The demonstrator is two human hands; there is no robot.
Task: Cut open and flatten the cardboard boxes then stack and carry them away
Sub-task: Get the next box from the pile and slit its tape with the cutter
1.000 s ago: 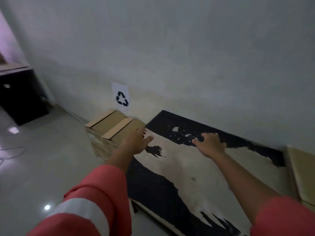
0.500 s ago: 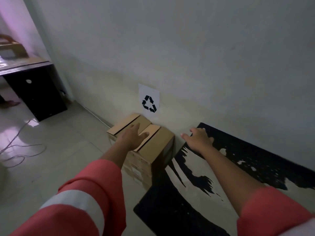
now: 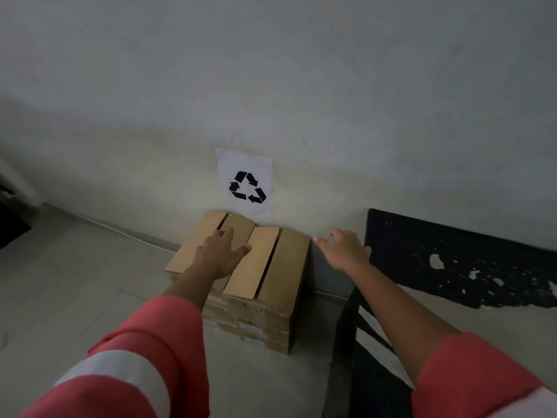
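Both hands are being shifted off the black peeling board (image 3: 452, 260) toward the brown stack of flattened cardboard boxes (image 3: 271, 276) against the grey wall (image 3: 301, 86). The left hand (image 3: 221, 254) is being laid flat on top, and the right hand (image 3: 346, 251) is being held spread beside its right edge, gripping nothing. Flattening seems done and carrying is left, with pale tiled floor (image 3: 75, 282) lying open leftward.

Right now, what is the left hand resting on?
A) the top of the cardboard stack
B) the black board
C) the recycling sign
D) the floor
A: the left hand lies with fingers spread on the top flaps of the cardboard stack, below the recycling sign. The right hand is open, off to the stack's right.
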